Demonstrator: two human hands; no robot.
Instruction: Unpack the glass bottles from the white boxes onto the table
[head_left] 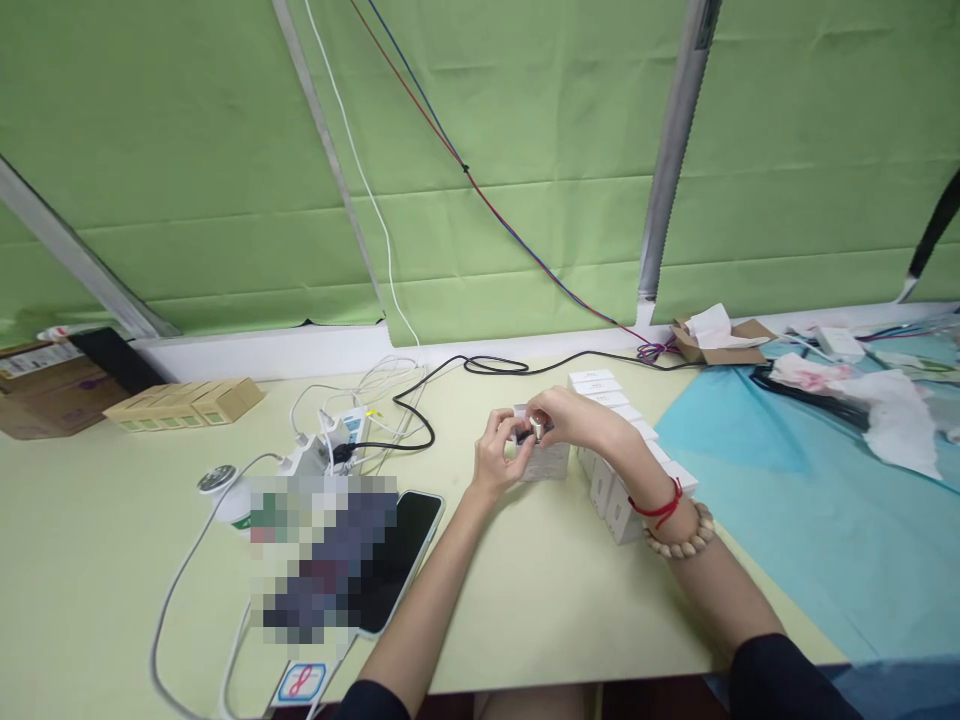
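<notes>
Over the table my two hands meet at a small white box (pixel 549 463), which stands just left of a row of similar white boxes (pixel 616 498). My left hand (pixel 496 452) is closed at the box's upper left edge, thumb toward the front. With bent fingers pressed together, my right hand (pixel 561 415) comes over the box's top from the right. Between the fingertips shows a small shiny, pale and dark piece (pixel 536 429), too small to name. The inside of the box is hidden by my fingers.
A phone (pixel 401 555) lies left of my left forearm, partly blurred out. Beyond it are a power strip (pixel 352 430), white and black cables and a white round container (pixel 225 492). Brown boxes (pixel 184 402) stand back left. Blue sheeting (pixel 810 500), with an open carton (pixel 724 340) behind, covers the right.
</notes>
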